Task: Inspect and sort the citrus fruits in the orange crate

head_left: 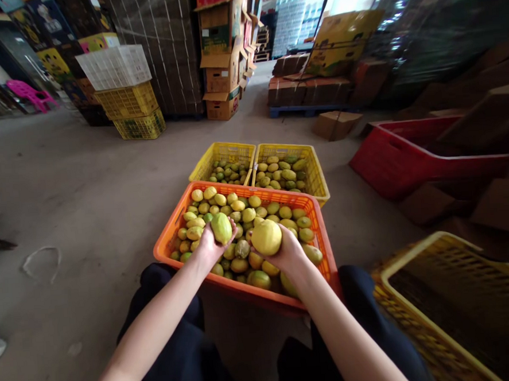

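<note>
My left hand [209,245] holds an oval green-yellow lemon-like fruit [221,228], palm turned up and fingers curled around its far side. In my right hand [289,250] rests a bigger, rounder yellow lemon-like fruit [266,238], facing the first one with a gap between them. Both hands are above an orange crate [167,233] that stands between my knees. Many yellow and green fruits [248,215] of the same sort fill it, some with brownish skin. My palms hide part of the pile.
Two yellow crates [201,162] with similar fruits stand just beyond the orange one. A yellow crate [413,250] is at my right, a red bin [375,160] farther off. Stacked crates [130,100], cartons [218,78] and a loaded blue pallet [290,112] stand behind.
</note>
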A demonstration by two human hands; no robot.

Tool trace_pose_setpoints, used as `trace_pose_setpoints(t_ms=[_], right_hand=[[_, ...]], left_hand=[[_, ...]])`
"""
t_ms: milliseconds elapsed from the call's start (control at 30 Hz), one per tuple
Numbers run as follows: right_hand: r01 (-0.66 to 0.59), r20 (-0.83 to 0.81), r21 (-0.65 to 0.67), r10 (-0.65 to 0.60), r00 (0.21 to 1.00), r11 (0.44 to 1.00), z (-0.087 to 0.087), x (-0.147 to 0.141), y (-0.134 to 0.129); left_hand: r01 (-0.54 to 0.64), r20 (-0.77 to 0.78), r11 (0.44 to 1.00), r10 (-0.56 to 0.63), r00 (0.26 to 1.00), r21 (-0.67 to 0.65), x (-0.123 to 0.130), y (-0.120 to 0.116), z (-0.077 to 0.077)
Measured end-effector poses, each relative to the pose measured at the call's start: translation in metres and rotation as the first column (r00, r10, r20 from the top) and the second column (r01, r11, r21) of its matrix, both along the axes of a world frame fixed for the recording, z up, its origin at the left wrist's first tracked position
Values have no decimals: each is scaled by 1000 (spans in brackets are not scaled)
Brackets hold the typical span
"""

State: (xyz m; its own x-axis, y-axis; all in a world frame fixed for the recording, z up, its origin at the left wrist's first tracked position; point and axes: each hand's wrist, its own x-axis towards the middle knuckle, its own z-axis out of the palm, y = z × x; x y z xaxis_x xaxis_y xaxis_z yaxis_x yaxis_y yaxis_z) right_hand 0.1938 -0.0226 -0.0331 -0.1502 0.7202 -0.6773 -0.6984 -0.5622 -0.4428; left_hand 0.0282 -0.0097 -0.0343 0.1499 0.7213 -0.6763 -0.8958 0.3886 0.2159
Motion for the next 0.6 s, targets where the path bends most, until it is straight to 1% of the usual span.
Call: trace_pose_setpoints(t_ms=[67,133,200,300,400,500,600], right_hand=[[92,74,-55,-88,993,994,6,-3,0],[144,81,-64,-139,987,987,8,-4,1],[137,64,-77,-132,989,988,7,-3,2],[79,54,-96,-75,996,992,5,-1,2],[51,59,-76,-46,997,996,4,-1,3],[71,70,-37,-69,995,997,2,-2,3],[105,49,-23,-104,993,994,-2,-1,5]], left_hand=[[-9,-17,1000,9,1000,22,1,0,0],[-23,-50,999,25,998,36,1,0,-1],[-28,-67,999,30,997,27,1,0,-3],[-46,-59,999,46,997,-4,-1,1,-5],[-96,-80,995,95,992,-6,-3,3,-3],[-138,-122,990,137,983,-2,-6,5,0],[-139,-124,990,139,983,8,-7,7,-1]])
